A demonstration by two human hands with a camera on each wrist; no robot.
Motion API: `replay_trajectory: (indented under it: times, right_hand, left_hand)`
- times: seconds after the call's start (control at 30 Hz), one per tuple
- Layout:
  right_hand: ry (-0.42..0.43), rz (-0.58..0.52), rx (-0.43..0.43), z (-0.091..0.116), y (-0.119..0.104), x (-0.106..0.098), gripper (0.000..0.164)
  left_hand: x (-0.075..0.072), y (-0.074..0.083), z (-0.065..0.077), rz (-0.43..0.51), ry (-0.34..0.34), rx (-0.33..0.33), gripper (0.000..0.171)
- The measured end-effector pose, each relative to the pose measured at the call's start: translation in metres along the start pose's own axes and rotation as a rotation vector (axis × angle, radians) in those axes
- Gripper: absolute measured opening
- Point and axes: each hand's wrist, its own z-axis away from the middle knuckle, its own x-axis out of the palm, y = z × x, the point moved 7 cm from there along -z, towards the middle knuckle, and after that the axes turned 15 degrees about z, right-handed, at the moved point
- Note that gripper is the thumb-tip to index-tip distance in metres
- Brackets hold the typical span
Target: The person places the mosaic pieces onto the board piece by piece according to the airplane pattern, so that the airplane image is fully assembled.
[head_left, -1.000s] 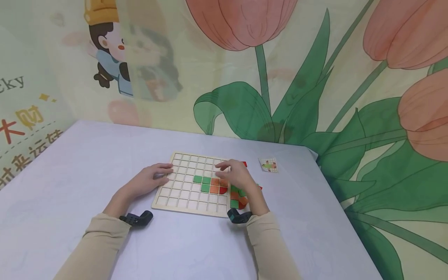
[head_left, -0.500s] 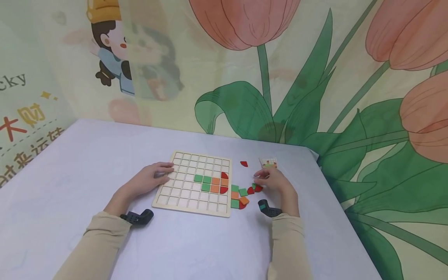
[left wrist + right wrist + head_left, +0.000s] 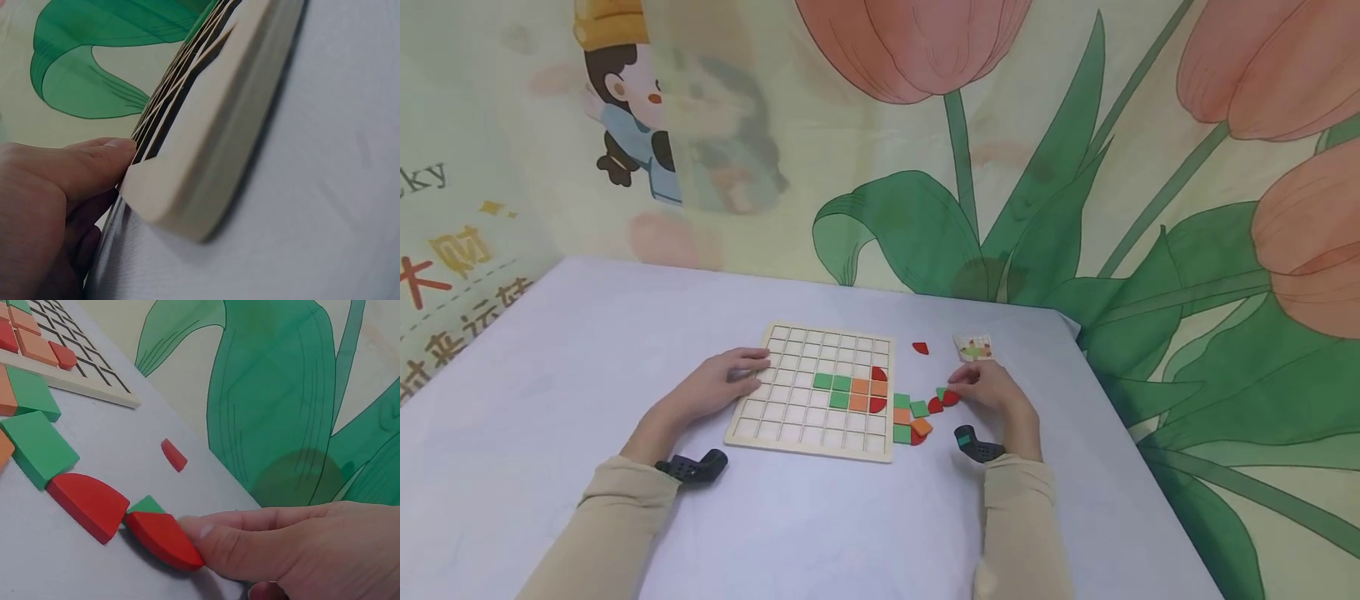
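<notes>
My left hand (image 3: 722, 383) rests against the left edge of the wooden grid board (image 3: 808, 456), its thumb and fingertips touching the frame and a gap between them. In the left wrist view, the thumb (image 3: 115, 153) lies by the board's corner (image 3: 156, 194). Right of the board, my right hand (image 3: 996, 387) pinches a red quarter-circle tile (image 3: 165, 540), which looks tilted, with a shadow beneath it. A green tile (image 3: 149, 505) shows partly behind it. Another red quarter-circle tile (image 3: 90, 503) lies just beside. Green, orange and red tiles fill several cells of the board.
Loose green (image 3: 902, 434) and orange tiles (image 3: 921, 427) lie along the board's right edge. A lone red tile (image 3: 921, 348) lies farther back. Beyond my right hand sits a small pattern card (image 3: 974, 347). A printed cloth hangs behind the white table (image 3: 820, 533).
My right hand has left the board and moved right to the loose tiles, where it now pinches a red one. A second red quarter-circle tile shows on the board. The left hand stays put.
</notes>
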Motion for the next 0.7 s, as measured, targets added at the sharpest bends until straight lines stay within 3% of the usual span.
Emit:
replay_trajectory:
  times: [0.33, 0.7]
  right_hand:
    - [0.045, -0.012, -0.01, -0.008, -0.014, 0.004, 0.016]
    - [0.045, 0.008, 0.013, -0.003, -0.017, 0.001, 0.02]
  left_hand:
    - [-0.005, -0.001, 0.007, -0.015, 0.005, -0.014, 0.044]
    - [-0.002, 0.0, 0.001, -0.006, -0.021, -0.002, 0.044]
